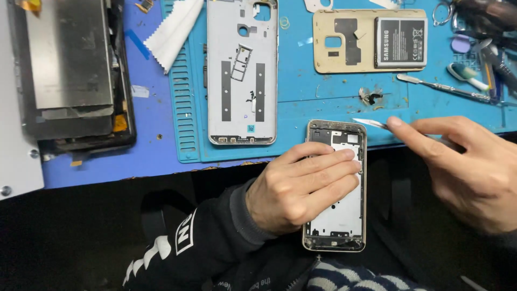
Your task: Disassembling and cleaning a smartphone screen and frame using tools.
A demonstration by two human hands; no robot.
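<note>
The left hand (301,186) is lying flat on top of an opened phone frame (336,215). Its fingers are stretched out toward 3 o'clock, pressing down on the middle of the frame, and the thumb is sitting along the top. The hand is open, not wrapped around the frame. A dark sleeve with white marks is covering the wrist and is reaching down toward 7 o'clock.

The right hand (468,170) is coming in from 3 o'clock. Its finger and thumb are pinching a thin metal tool (371,123). The tip of the tool is pointing toward 9 o'clock and is sitting just beside the top right corner of the phone frame. I cannot tell if the tip is touching it.

The phone frame is standing long-ways over the front edge of the table (151,156), partly on a blue work mat (301,91) and partly over the person's lap.

At 12 o'clock from the left hand, a grey back cover (242,70) is lying flat on the mat. At 1 o'clock, a gold back cover (344,43) is lying with a grey battery (401,42) on its right side. At 2 o'clock, a long metal pry tool (447,87) is lying near other small tools. At 10 o'clock, a white cloth (172,29) is lying on the mat's edge, and further left a big dark tablet with a silver plate (70,70) is lying on the table. Nothing is standing between the hands and the phone frame.
</note>
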